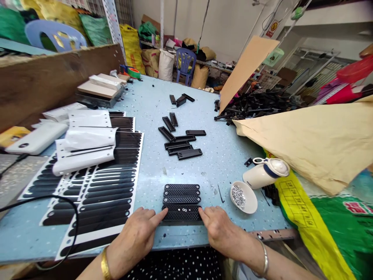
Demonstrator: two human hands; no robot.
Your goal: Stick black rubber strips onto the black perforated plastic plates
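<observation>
Both forearms are cut off by the bottom edge; the bowl's [244, 197] tiny shiny contents are too small to identify.

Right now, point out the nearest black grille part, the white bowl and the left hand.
nearest black grille part [182, 213], head view, middle of its top face, between the two index fingers.
white bowl [251, 201], head view, bare inner wall right of the shiny bits.
left hand [136, 231], head view, back of the hand.

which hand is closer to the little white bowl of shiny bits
Right. The right hand rests just left of the white bowl, while the left hand sits farther left, beyond the black ribbed strips.
</observation>
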